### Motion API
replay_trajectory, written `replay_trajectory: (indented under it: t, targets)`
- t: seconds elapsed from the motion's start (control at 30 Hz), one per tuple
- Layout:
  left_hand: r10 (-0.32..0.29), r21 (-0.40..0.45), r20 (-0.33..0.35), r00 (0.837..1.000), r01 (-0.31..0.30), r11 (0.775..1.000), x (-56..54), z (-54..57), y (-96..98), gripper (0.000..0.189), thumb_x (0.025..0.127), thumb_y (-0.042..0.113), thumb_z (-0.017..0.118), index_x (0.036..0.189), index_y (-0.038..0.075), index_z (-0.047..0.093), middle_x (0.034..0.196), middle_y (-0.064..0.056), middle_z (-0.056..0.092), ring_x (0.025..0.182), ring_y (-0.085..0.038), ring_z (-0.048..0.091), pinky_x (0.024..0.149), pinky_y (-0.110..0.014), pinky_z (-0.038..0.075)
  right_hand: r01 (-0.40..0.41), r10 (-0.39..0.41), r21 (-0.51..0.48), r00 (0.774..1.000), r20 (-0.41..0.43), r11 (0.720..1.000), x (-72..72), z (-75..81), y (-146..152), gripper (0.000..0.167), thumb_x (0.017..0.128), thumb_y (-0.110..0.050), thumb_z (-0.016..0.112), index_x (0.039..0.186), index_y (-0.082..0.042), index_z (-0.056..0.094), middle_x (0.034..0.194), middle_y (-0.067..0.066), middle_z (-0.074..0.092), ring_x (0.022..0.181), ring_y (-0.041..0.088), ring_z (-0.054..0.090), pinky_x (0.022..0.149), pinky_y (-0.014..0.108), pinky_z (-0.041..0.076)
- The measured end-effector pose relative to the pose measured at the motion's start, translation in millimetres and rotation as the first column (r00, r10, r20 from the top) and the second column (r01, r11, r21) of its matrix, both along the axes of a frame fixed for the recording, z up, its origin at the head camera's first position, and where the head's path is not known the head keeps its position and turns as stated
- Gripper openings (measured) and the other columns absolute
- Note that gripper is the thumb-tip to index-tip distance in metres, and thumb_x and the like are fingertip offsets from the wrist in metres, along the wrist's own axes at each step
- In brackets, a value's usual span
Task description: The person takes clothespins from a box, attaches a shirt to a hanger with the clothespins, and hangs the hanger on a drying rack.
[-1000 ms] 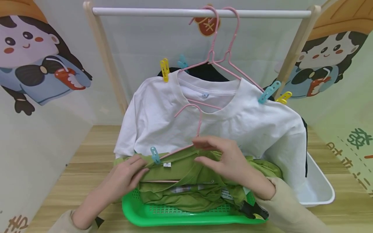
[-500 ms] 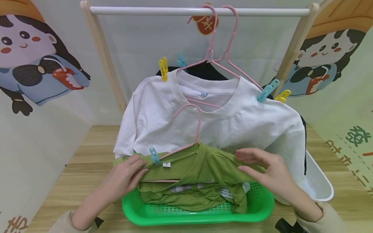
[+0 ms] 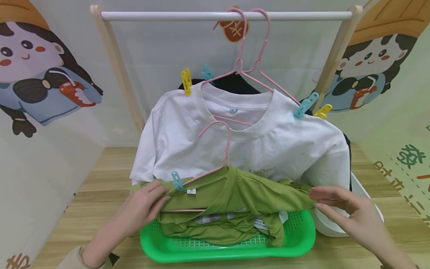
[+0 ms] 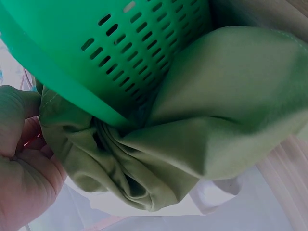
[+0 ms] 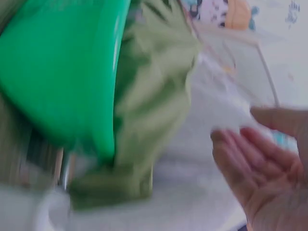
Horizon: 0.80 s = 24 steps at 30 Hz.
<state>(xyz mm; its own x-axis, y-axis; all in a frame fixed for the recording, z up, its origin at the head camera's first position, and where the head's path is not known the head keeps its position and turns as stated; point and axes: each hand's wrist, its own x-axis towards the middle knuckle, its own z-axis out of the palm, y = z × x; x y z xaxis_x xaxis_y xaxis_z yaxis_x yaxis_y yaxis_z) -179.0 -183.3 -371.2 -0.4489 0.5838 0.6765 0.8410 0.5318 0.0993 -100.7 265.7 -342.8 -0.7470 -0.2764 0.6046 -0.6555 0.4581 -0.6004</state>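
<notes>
A green shirt (image 3: 265,190) lies over the green basket (image 3: 228,256), with a pink hanger (image 3: 229,144) inside its neckline. One blue clothespin (image 3: 177,182) fastens the hanger to the shirt's left shoulder. My left hand (image 3: 147,203) pinches the shirt's left shoulder beside that clothespin; the left wrist view has the thumb and fingers (image 4: 31,139) at the bunched cloth. At the shirt's right end is my right hand (image 3: 349,209), its fingers loosely extended. In the blurred right wrist view this hand (image 5: 269,163) holds nothing and appears apart from the cloth.
Behind, a white shirt (image 3: 188,138) and a black garment (image 3: 235,83) hang on pink hangers from the white rod (image 3: 151,15). Yellow clothespins (image 3: 186,82) and blue ones clip them. A white tub (image 3: 336,228) stands at right on the wooden table (image 3: 90,194).
My right hand has moved right, from the hanger's neck along the shoulder to the shirt's right end, uncovering the cloth. My left hand has kept its hold.
</notes>
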Motion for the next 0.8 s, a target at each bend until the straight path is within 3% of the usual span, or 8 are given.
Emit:
replay_trajectory:
  t: [0.13,0.23,0.3,0.47,0.63,0.8]
  targets:
    - [0.001,-0.002,0.001,1.0,-0.001,1.0,0.5,-0.4,-0.8,0.037,0.1,0.031,0.04,0.088,0.006,0.064,0.081,0.005,0.058,0.066,-0.005,0.053,0.06,-0.013,0.046,0.038,-0.039,0.116,0.999,0.004,0.993,3.3,-0.4,20.7,0.042,0.067,0.021,0.07,0.1,-0.003,0.066,0.096,-0.002,0.068,0.086,0.002,0.064,0.072,0.012,0.049]
    - [0.002,-0.004,0.003,1.0,-0.002,1.0,0.9,-0.6,-0.8,0.037,0.1,0.032,0.04,0.088,0.007,0.064,0.081,0.005,0.057,0.065,-0.004,0.052,0.059,-0.012,0.046,0.068,-0.082,0.138,0.992,0.093,0.988,4.5,-2.5,36.2,0.035,0.071,0.018,0.069,0.098,-0.004,0.066,0.096,-0.004,0.068,0.086,0.001,0.063,0.07,0.012,0.049]
    - [0.004,-0.001,0.001,1.0,-0.004,1.0,0.9,-0.7,-0.5,0.039,0.101,0.033,0.038,0.087,0.007,0.064,0.08,0.005,0.056,0.064,-0.004,0.051,0.058,-0.012,0.045,0.086,-0.101,0.099,0.982,0.161,0.991,3.4,-5.3,46.4,0.029,0.075,0.018,0.066,0.097,-0.001,0.066,0.096,-0.004,0.068,0.084,0.002,0.063,0.069,0.013,0.05]
    - [0.013,0.002,-0.014,1.0,-0.013,1.0,0.4,-1.1,-0.1,0.043,0.101,0.036,0.034,0.086,0.007,0.063,0.079,0.006,0.055,0.064,-0.004,0.05,0.057,-0.013,0.045,0.191,-0.201,0.062,0.943,0.264,0.98,-6.3,-14.8,68.6,0.015,0.082,0.011,0.064,0.092,0.001,0.067,0.09,-0.009,0.069,0.079,0.001,0.063,0.066,0.014,0.049]
    - [-0.005,0.001,-0.01,1.0,0.005,1.0,-0.7,-1.4,0.4,0.041,0.101,0.034,0.036,0.086,0.008,0.063,0.08,0.005,0.055,0.064,-0.004,0.05,0.057,-0.014,0.045,0.288,-0.314,0.127,0.898,0.309,0.949,-24.3,-26.9,88.3,0.006,0.083,0.001,0.068,0.089,0.0,0.067,0.08,-0.007,0.069,0.074,-0.003,0.062,0.063,0.011,0.047]
    - [-0.018,0.003,-0.002,1.0,0.018,1.0,-1.0,-1.7,0.6,0.041,0.101,0.034,0.036,0.087,0.007,0.063,0.08,0.005,0.055,0.064,-0.005,0.051,0.057,-0.012,0.044,0.338,-0.415,0.274,0.856,0.309,0.9,-46.1,-35.8,98.8,0.02,0.08,0.004,0.064,0.097,0.014,0.061,0.082,0.013,0.068,0.07,-0.012,0.052,0.058,0.011,0.045]
